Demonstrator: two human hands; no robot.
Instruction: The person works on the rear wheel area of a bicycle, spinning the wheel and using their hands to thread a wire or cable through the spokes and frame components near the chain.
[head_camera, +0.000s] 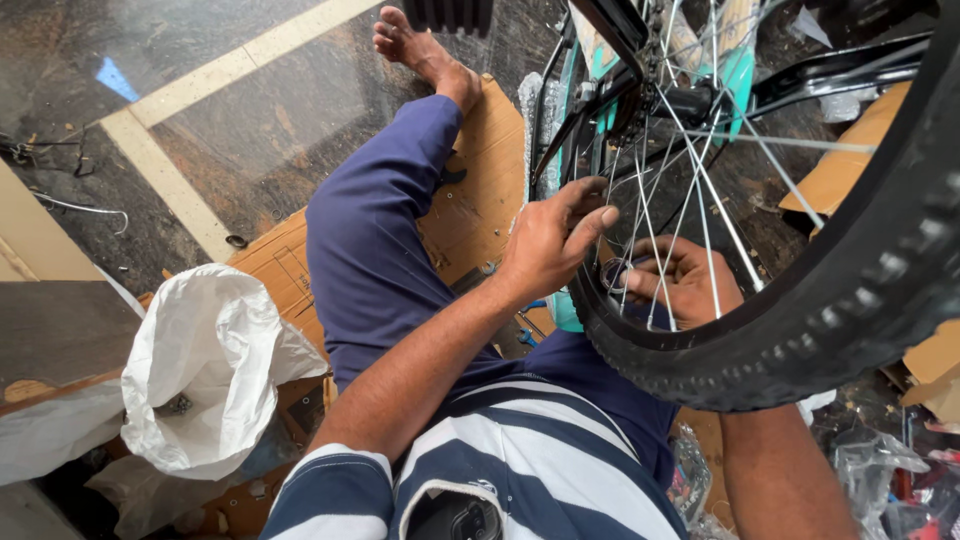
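Head view: a bicycle wheel (800, 300) is seen close up, with its knobby tyre nearest the body and its hub (690, 102) farther out. At the tyre's near edge, the left hand (548, 245) is spread, fingertips resting on the spokes (650, 215) and holding nothing. Just behind the spokes, the right hand (690, 283) is curled around a small dark part (618, 275), partly hidden.

Short sleeves here: a navy-and-white striped shirt (520, 460), broad horizontal bands, the cuff ending above the elbow. Forearms bare down to the left hand (548, 243) and right hand (682, 282). Dark blue trousers (375, 240), one bare foot (420, 48).
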